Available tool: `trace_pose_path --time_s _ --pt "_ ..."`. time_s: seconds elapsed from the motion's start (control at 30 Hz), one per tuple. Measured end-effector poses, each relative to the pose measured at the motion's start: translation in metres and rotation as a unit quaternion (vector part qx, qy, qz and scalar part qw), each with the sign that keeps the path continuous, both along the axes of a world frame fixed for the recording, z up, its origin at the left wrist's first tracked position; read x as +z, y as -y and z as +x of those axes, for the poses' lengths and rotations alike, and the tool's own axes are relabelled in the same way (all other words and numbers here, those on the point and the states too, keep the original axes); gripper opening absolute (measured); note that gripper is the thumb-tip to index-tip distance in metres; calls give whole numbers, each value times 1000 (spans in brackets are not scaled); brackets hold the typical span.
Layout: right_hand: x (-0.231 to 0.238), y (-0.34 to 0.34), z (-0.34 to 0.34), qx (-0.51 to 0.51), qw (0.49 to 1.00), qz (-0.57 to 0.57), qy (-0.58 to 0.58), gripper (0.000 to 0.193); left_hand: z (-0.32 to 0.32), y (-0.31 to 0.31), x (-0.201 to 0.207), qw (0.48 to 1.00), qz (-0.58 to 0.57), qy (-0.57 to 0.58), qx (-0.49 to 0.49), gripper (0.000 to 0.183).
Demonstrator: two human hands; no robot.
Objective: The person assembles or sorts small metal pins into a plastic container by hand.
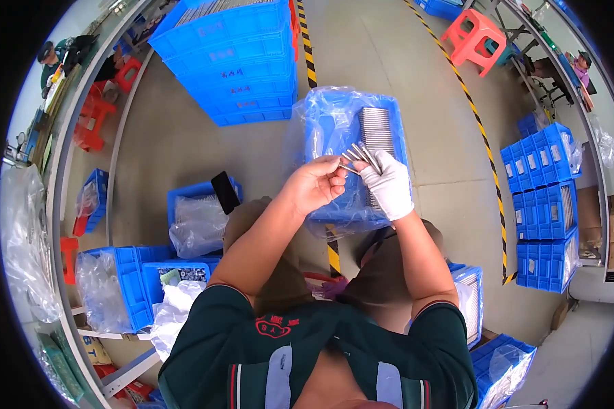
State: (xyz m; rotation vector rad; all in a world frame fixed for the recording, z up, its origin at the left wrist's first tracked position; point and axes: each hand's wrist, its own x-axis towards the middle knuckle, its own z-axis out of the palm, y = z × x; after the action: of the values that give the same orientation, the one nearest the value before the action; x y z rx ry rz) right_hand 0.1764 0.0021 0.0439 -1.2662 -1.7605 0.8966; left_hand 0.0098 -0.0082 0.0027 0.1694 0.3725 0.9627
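My left hand (315, 185) is bare, its thumb and forefinger pinched on the end of a thin metal rod (348, 168). Close beside it, my right hand (390, 185) wears a white glove with bare fingertips and grips several shiny metal rods (364, 155), fanned out and pointing up and to the left. Both hands are above a blue plastic crate (400, 126) lined with clear plastic film (331, 112). Inside the crate, a neat row of similar metal rods (376, 129) lies along the right side; my right hand hides part of that row.
A tall stack of blue crates (242, 88) stands ahead on the left. More stacked crates (542, 204) are at the right, past a yellow-black floor line (481, 123). A black phone (225, 191) rests on a bagged crate by my left knee. Red stools (474, 41) stand farther off.
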Motion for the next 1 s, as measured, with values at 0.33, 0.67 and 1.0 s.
trace_pose_path --time_s 0.33,0.67,1.0 --pt "-18 -5 -3 -33 999 -10 -32 14 3 10 12 926 134 -333 113 16" --pt "-10 2 -2 12 991 -122 -50 16 -9 -2 8 938 134 -296 124 15" --pt "-5 3 2 29 995 -99 -10 23 -11 -3 9 927 143 -337 83 16"
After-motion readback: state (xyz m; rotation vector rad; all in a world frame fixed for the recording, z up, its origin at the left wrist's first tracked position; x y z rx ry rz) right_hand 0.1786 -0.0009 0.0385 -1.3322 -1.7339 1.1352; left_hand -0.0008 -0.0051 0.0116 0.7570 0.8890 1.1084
